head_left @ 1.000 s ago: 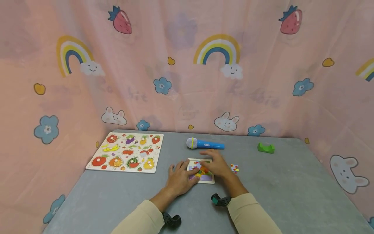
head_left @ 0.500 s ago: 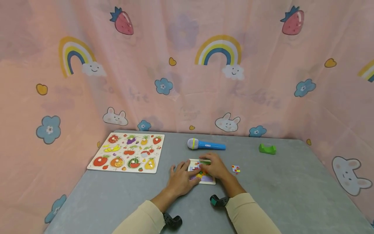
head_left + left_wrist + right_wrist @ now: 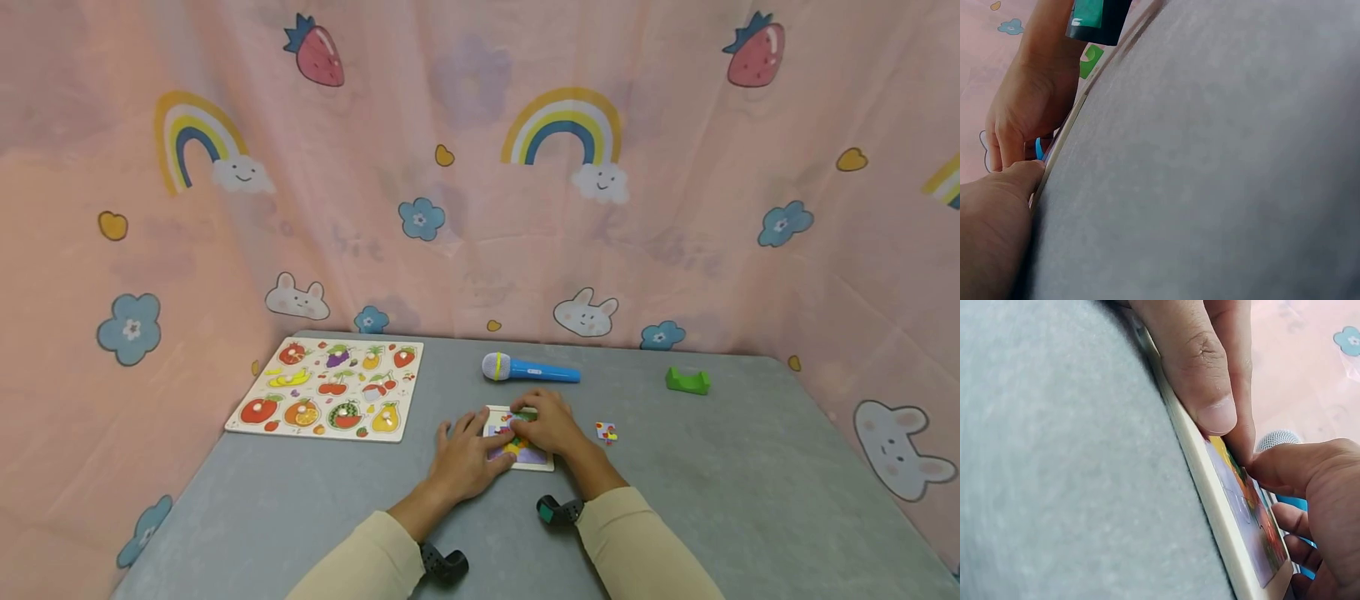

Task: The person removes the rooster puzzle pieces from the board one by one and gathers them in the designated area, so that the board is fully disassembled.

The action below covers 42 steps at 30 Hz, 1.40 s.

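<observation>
A small jigsaw board (image 3: pixel 537 457) lies on the grey table (image 3: pixel 712 500), with both hands on it. My left hand (image 3: pixel 467 457) rests flat on its left side, fingers spread. My right hand (image 3: pixel 548 425) is curled over the top right part. In the right wrist view its thumb (image 3: pixel 1209 387) and forefinger pinch a coloured puzzle piece (image 3: pixel 1239 467) at the board's edge (image 3: pixel 1213 506). The left hand's thumb (image 3: pixel 1285 469) touches the same spot. A loose piece (image 3: pixel 605 431) lies just right of the board.
A blue toy microphone (image 3: pixel 529 369) lies just behind the hands. A fruit peg puzzle (image 3: pixel 330 387) sits at the back left and a green block (image 3: pixel 687 381) at the back right. Pink patterned curtain (image 3: pixel 480 208) closes in the table on three sides.
My right hand has drawn its outstretched fingers back and curled them over the board's top right. The left hand stayed where it was.
</observation>
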Motion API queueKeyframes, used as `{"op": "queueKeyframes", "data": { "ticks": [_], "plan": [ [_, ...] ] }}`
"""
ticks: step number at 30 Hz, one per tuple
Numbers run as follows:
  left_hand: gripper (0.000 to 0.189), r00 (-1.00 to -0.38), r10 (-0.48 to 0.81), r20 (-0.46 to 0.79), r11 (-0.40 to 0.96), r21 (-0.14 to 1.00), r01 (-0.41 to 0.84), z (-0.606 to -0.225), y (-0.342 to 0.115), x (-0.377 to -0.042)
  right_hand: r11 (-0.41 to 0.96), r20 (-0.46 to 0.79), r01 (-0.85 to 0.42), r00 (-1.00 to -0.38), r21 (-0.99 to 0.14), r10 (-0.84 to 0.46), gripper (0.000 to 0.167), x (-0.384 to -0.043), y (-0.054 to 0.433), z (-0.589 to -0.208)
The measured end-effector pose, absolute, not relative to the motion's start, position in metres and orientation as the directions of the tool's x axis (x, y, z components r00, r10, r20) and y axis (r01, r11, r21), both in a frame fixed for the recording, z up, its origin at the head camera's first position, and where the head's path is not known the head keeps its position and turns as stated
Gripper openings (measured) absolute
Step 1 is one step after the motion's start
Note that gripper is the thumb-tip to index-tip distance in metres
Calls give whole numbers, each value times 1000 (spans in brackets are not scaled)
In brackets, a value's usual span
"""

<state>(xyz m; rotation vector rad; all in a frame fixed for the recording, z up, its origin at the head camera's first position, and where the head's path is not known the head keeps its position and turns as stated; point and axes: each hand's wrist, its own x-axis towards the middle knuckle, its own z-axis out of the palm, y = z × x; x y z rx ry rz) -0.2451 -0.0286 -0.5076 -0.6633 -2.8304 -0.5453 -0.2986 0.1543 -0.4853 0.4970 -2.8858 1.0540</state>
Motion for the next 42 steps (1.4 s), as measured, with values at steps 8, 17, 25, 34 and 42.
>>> {"op": "queueKeyframes", "data": {
  "ticks": [8, 17, 25, 34, 42],
  "plan": [
    [44, -891, 390, 234, 841, 302, 448, -507, -29, -245, 757, 99, -281, -955, -589, -278, 9, -300, 152, -482],
    [44, -884, 393, 251, 840, 293, 457, -507, -29, -245, 775, 94, -285, -955, -565, -282, 10, -300, 151, -485],
    [42, -888, 388, 247, 838, 307, 452, -505, -28, -244, 762, 200, -360, -933, -539, -300, 18, -296, 151, -488],
    [43, -885, 390, 254, 841, 294, 455, -507, -28, -246, 745, 279, -436, -899, -505, -337, 27, -295, 153, -494],
    [42, -885, 389, 255, 844, 285, 453, -508, -27, -245, 709, 283, -497, -867, -500, -409, 30, -297, 158, -492]
  ]
}}
